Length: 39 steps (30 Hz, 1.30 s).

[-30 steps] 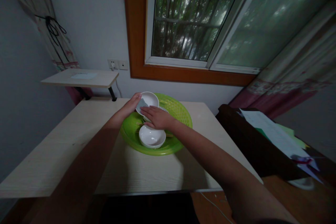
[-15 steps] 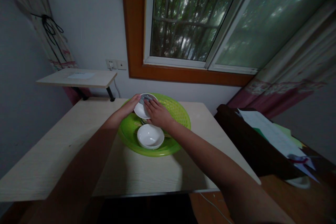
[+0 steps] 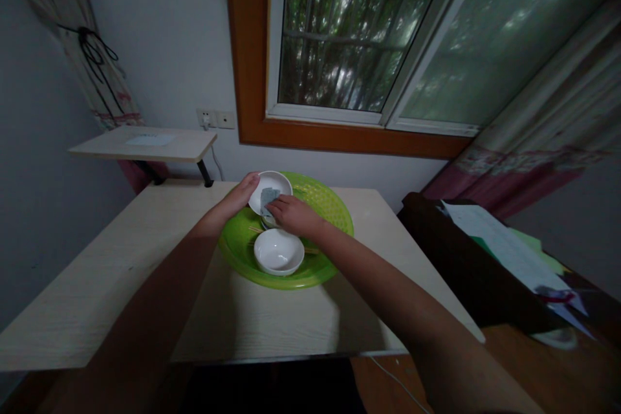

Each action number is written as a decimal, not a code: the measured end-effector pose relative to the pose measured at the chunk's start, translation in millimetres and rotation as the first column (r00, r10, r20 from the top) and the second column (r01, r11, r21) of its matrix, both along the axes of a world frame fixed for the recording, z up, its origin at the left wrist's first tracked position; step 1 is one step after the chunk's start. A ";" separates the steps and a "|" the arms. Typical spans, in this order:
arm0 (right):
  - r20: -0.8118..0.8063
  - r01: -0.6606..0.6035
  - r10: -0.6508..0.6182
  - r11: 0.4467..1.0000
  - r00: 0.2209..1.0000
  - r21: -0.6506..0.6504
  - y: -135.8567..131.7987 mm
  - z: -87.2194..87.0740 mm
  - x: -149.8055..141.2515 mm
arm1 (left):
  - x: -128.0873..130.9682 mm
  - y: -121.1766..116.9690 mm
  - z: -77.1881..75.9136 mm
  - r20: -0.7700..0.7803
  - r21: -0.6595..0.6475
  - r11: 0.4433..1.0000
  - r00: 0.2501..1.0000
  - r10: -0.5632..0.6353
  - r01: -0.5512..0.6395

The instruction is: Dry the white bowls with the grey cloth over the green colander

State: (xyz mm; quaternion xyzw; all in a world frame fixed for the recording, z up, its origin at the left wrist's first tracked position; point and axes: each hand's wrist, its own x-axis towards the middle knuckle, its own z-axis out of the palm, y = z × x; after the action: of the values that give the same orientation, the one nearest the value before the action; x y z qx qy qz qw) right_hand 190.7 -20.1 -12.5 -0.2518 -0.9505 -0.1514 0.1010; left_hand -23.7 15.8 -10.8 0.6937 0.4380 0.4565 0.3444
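My left hand [image 3: 244, 191] grips the left rim of a white bowl [image 3: 275, 181], which is tilted toward me over a round green basin [image 3: 334, 213]. In my right hand [image 3: 292, 215] is a grey-blue cloth [image 3: 268, 198], pressed against the inside of that bowl near its lower edge. A second white bowl [image 3: 279, 252] stands upright in the front of the basin, with nothing seen inside it. Thin chopsticks [image 3: 255, 229] lie beneath and beside the bowls. Another dish under the held bowl is mostly hidden by my right hand.
The basin stands on a pale wooden table [image 3: 286, 323]. A raised shelf [image 3: 145, 142] with a paper on it is at the back left. To the right, papers [image 3: 504, 246] lie on a dark brown piece of furniture [image 3: 446, 265]. A window [image 3: 359, 32] is behind.
My right hand has slid the cloth from the upper part of the bowl's inside down toward its lower edge, and its fingers have bunched. The left hand keeps its hold.
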 end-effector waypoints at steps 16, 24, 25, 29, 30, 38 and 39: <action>-0.056 -0.045 0.041 0.997 0.998 -0.055 0.1 -3.2 -3.0 | 2.3 -2.8 0.1 0.172 -0.062 0.998 0.985 0.031 -0.021; 0.020 0.041 -0.045 0.989 0.999 0.143 -6.9 11.6 1.2 | 5.9 -8.8 1.4 0.263 -0.217 0.976 0.964 0.030 0.028; 0.028 0.035 -0.040 0.987 0.999 0.154 -7.0 12.6 1.9 | 4.9 -8.6 1.4 0.266 -0.220 0.975 0.963 0.040 0.021; 0.027 0.010 -0.015 0.984 1.000 0.178 -4.6 13.7 3.2 | 1.2 -6.8 1.8 0.261 -0.206 0.978 0.963 0.069 -0.014; 0.017 0.009 -0.012 0.983 1.000 0.184 -3.8 13.7 3.5 | 0.7 -6.3 1.9 0.262 -0.204 0.979 0.962 0.071 -0.017; -0.054 0.050 -0.040 0.978 0.998 0.204 -2.7 14.5 7.2 | -1.3 0.6 -0.7 0.244 -0.180 0.983 0.965 0.091 -0.047; -0.062 0.053 -0.042 0.979 0.997 0.198 -2.8 14.7 7.7 | -1.3 2.7 -1.2 0.233 -0.163 0.985 0.968 0.092 -0.054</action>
State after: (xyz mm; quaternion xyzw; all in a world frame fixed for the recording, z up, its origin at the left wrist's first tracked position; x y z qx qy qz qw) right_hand 198.3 -22.9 2.2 -0.2674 -0.9209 -0.2410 0.1495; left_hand -25.0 18.5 -12.0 0.5877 0.4528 0.5138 0.4308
